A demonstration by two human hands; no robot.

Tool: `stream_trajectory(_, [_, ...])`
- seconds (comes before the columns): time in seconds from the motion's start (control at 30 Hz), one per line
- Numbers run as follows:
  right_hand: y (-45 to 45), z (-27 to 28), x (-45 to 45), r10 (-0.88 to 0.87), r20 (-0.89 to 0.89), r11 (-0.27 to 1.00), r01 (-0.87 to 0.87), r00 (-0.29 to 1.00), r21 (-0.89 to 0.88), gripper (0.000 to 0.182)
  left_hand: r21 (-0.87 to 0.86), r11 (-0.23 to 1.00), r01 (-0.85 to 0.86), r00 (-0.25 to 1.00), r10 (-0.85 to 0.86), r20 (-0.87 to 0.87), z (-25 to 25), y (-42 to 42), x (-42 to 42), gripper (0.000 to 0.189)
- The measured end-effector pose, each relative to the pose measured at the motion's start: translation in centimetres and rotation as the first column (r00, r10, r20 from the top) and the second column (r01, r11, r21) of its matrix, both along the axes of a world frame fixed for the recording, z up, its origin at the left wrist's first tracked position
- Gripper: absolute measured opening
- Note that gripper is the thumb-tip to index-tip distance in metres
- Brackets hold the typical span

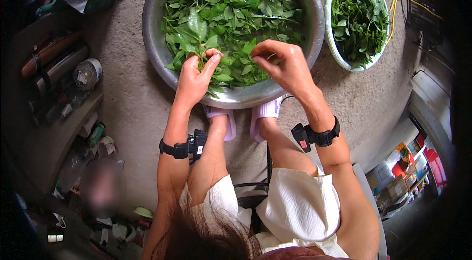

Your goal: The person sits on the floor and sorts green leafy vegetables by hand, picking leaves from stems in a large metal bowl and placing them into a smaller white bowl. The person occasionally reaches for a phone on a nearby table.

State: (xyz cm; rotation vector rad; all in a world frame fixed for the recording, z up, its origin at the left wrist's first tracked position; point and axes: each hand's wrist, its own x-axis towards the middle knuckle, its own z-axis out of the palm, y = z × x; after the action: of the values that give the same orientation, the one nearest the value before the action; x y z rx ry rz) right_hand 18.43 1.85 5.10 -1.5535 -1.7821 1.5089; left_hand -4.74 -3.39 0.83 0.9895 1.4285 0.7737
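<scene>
In front of me a wide metal basin [156, 44] holds many green leaves [236, 5] in water. My left hand [195, 79] grips a leafy green sprig [198, 29] by its stem over the near left part of the basin. The sprig's broad leaves point away from me. My right hand [285, 64] is above the near right part, thumb and forefinger close together and the other fingers curled. A small leaf lies by its fingertips; whether they pinch it cannot be made out. Both hands look wet.
A pale green plastic tub [329, 20] of leafy stems stands right of the basin, near a yellow cable [394, 20]. Bottles and clutter line the left side around a glass jar [87, 73]. My feet in lilac slippers [230, 127] are at the basin's near edge.
</scene>
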Motion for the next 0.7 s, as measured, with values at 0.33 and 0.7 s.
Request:
stream_trajectory(0.33, [-0.9,-1.6,-3.2,-0.290,-0.370,0.902,0.124,0.883,-0.413,0.028,-0.151,0.988,0.040,0.981,-0.010,0.192,-0.2,0.0,0.9,0.021])
stream_trajectory(0.7, [-2.1,-5.7,2.2,0.412,0.654,0.905,-0.372,0.635,-0.208,0.031,-0.129,0.974,-0.186,0.942,0.214,0.259,-0.5,0.6,-0.2,0.020])
